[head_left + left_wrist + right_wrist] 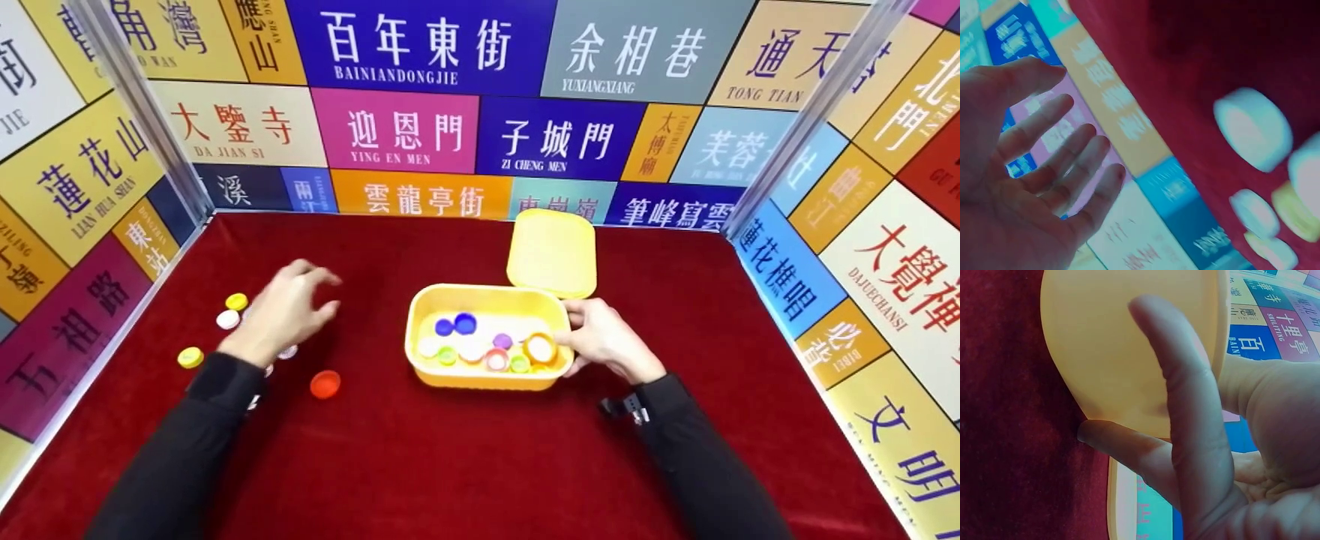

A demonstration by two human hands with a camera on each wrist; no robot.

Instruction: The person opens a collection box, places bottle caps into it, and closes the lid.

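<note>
Surface: red cloth (465,465), sign-covered walls.
Box: yellow box (480,379) mid-table, lid up, caps inside.
Right hand (604,341): grips the box's right wall.
Left hand (281,311): fingers spread, empty, above loose caps (236,301).

Bright, even light; left wrist view blurred.

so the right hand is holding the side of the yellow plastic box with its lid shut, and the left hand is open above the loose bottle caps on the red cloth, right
Not quite: the hinged lid of the yellow plastic box stands open, as the head view shows, with coloured bottle caps inside. The rest holds: the right hand grips the box's side, and the left hand is open above the loose bottle caps on the red cloth.
</note>
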